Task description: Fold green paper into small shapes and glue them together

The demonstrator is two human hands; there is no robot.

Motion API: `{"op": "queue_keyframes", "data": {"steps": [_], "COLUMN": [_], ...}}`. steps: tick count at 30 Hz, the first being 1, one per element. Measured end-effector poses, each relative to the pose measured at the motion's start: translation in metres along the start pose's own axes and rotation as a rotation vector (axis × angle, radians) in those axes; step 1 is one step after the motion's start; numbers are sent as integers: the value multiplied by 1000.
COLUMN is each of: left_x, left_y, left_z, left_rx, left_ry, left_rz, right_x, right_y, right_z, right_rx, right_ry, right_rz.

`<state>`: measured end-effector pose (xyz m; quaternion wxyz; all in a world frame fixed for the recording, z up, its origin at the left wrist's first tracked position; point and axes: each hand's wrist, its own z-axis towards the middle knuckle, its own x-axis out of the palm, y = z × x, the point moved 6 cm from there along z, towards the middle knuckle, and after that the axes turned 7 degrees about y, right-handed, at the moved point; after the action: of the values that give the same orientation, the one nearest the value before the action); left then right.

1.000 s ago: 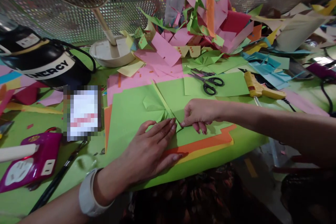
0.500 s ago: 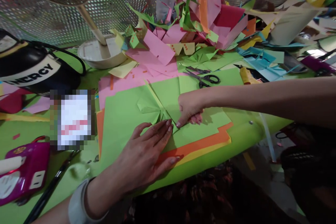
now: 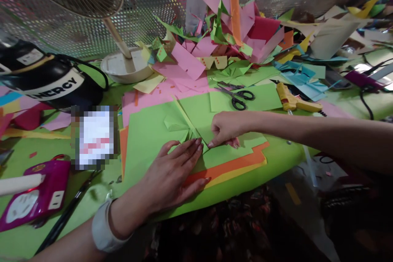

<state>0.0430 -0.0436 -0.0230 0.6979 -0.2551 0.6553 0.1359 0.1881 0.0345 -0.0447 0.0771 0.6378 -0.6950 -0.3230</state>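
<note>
My left hand (image 3: 175, 168) lies flat with fingers stretched out, its fingertips pressing on a folded green paper piece (image 3: 175, 123). That piece has leaf-like loops and a narrow pale green strip (image 3: 186, 117) standing up along it. My right hand (image 3: 225, 129) is curled into a fist, its thumb tip pressing down beside the left fingertips at the lower end of the strip. Nothing shows inside its fingers. Under both hands is a large green paper sheet (image 3: 144, 139), on top of orange paper (image 3: 227, 166) and yellow paper (image 3: 238, 174).
Scissors (image 3: 239, 96) lie beyond my right hand, with a yellow glue gun (image 3: 296, 99) further right. Paper scraps (image 3: 215, 45) pile up at the back beside a fan (image 3: 127, 65). A black container (image 3: 61, 82), purple power strip (image 3: 39, 190) and black-handled tool (image 3: 67, 213) are at left.
The view has shifted slightly, bringing more of the glue gun into sight. Both hands stay pressed on the paper in nearly the same place.
</note>
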Motion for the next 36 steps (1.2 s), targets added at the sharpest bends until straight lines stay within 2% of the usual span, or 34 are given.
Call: {"op": "queue_keyframes", "data": {"steps": [3, 6, 10, 14, 22, 28, 36], "left_x": [0, -1, 0, 2, 1, 6, 13], "left_y": [-2, -3, -3, -3, -4, -8, -11], "left_z": [1, 1, 1, 0, 2, 0, 0], "left_rx": [16, 10, 4, 8, -4, -68, -97], "left_ry": [-5, -8, -3, 6, 8, -55, 3], "left_rz": [20, 30, 39, 43, 51, 137, 164], "right_x": [7, 16, 21, 22, 19, 18, 19], "right_y": [-7, -10, -8, -8, -10, -7, -7], "right_z": [-7, -11, -8, -2, -1, -3, 1], "right_rx": [-44, -5, 77, 85, 82, 84, 114], "right_ry": [5, 45, -13, -39, 12, 21, -2], "right_rz": [123, 214, 177, 142, 162, 225, 203]}}
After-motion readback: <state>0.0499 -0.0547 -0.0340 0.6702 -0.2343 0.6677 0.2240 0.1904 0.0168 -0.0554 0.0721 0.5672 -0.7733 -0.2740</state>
